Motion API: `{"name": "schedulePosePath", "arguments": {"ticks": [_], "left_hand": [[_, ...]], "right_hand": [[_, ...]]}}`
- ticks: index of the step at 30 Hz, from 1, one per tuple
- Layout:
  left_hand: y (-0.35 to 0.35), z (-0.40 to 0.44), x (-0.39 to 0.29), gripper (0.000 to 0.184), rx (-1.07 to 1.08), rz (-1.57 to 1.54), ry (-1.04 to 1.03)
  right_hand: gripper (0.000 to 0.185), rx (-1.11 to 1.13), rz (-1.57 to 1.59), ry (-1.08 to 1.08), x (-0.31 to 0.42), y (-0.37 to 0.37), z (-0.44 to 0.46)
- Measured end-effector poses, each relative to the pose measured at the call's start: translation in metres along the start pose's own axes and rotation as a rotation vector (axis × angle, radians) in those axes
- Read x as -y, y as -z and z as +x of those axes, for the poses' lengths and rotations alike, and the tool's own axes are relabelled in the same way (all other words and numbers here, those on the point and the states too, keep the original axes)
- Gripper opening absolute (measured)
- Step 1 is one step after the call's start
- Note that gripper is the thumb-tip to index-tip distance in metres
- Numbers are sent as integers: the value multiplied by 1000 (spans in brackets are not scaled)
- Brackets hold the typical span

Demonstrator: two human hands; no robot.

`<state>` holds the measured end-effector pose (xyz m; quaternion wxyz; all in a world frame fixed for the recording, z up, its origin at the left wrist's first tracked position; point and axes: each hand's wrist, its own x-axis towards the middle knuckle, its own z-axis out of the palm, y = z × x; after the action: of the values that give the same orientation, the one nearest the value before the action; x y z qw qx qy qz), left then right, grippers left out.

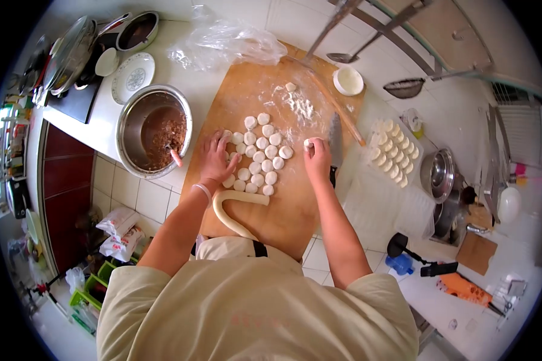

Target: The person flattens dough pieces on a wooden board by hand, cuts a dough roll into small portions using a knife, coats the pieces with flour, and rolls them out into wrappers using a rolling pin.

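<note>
Right hand (318, 161) has a small dough piece (309, 143) pinched, just right of the dough cluster (262, 143); left hand (214, 159), fingers loosely spread, is nearer, touching its left edge. Bent dough rope (242, 195) lies just wearer-side of it.

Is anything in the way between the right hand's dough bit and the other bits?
Nothing visible: only board lies between the dough bit and the other bits. The knife is past the right hand.
</note>
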<state>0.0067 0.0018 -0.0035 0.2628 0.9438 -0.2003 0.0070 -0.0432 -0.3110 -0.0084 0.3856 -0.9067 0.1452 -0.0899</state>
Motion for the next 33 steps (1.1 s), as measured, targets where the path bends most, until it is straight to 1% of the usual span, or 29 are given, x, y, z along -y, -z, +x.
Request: {"name": "schedulePosePath", "arguments": {"ticks": [2, 3, 5, 6, 8, 9, 11, 12, 13, 14, 15, 16, 18, 19, 20, 22, 23, 25, 26, 28, 29, 31, 32, 33], "left_hand": [[1, 0, -1, 60, -2, 12, 18], [1, 0, -1, 60, -4, 33, 8], [0, 0, -1, 60, -14, 31, 4], [-2, 0, -1, 60, -27, 28, 7], [-2, 0, 0, 61, -27, 31, 0], [-2, -1, 1, 62, -27, 31, -2], [3, 0, -2, 62, -8, 16, 1], [5, 2, -4, 63, 3, -7, 2], [2, 2, -3, 63, 2, 7, 9], [1, 2, -1, 66, 16, -7, 13], [4, 1, 1, 70, 30, -22, 16], [7, -3, 1, 70, 33, -15, 20], [11, 3, 2, 79, 100, -12, -83], [14, 3, 5, 86, 156, -104, -157], [15, 2, 8, 86, 159, -102, -152], [21, 2, 0, 87, 446, 118, -337], [19, 5, -3, 86, 431, 112, -346], [8, 16, -18, 85, 424, 134, -377], [2, 23, -25, 83, 403, 165, -410], [-12, 40, -39, 80, 329, 183, -369], [-18, 48, -47, 78, 264, 155, -323], [-20, 56, -52, 79, 255, 107, -331], [-20, 59, -55, 80, 239, 61, -334], [-12, 55, -52, 80, 263, 19, -445]], "right_hand": [[44, -96, -180, 123, -5, 5, -16], [44, -103, -181, 113, -1, 8, -19], [56, -52, -243, 111, 9, 11, -16], [56, -59, -242, 106, 18, 15, -12], [63, 18, -265, 45, 36, 20, -3], [63, 18, -260, 38, 37, 13, 5], [70, -14, -545, 231, 37, -6, 20], [70, -7, -533, 232, 31, -14, 15], [70, 4, -592, 204, 22, -22, 10], [70, 14, -648, 177, 14, -31, 8], [67, 47, -665, 143, 20, -27, 12], [67, 51, -658, 142, 17, -27, 9], [66, 8, -524, 179, 5, -29, 16], [67, -44, -241, 218, 2, -30, 13], [67, -39, -238, 216, 0, -33, -4], [69, 122, -246, 474, 17, -25, -42], [69, 128, -243, 464, 23, -24, -48], [70, 326, -390, 427, 30, -21, -66], [70, 336, -378, 412, 29, -23, -62], [70, 231, -507, 364, 19, -23, -31], [70, 235, -504, 357, 21, -20, -22], [69, 118, -498, 307, 27, -11, -7], [69, 116, -502, 308, 33, -6, -11], [69, 194, -414, 382, 40, -1, -26]]}}
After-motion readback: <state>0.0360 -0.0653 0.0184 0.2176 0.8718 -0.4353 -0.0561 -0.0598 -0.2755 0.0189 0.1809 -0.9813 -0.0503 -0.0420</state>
